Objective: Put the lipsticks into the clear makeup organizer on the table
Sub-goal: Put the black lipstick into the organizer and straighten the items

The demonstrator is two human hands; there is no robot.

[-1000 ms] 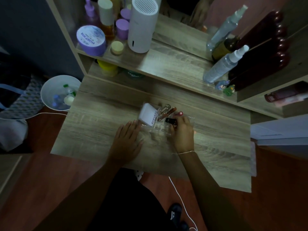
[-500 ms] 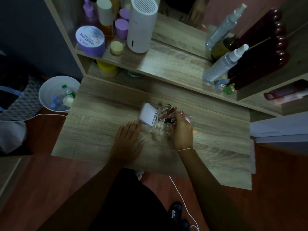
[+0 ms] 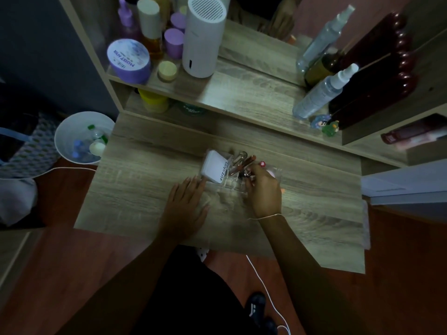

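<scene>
The clear makeup organizer (image 3: 232, 187) stands in the middle of the wooden table (image 3: 145, 189). A white compact (image 3: 215, 169) leans in its left part, and thin tubes, one of them a brown lipstick (image 3: 246, 162), stand in the back slots. A red-capped lipstick (image 3: 262, 163) pokes up beside my right hand. My right hand (image 3: 262, 192) reaches into the organizer from the right, fingers pinched on a dark lipstick (image 3: 244, 175) that is mostly hidden. My left hand (image 3: 186, 204) lies flat on the table, fingertips touching the organizer's left front corner.
A raised shelf (image 3: 242, 93) behind the table carries a white cylinder (image 3: 203, 37), purple jars, spray bottles (image 3: 321, 93) and small figurines (image 3: 325, 124). A white bin (image 3: 82, 139) with bottles stands on the floor at the left. A white cable runs across the floor.
My right hand has pushed the dark lipstick leftward and deeper into the organizer. My left hand has stayed flat by the organizer.
</scene>
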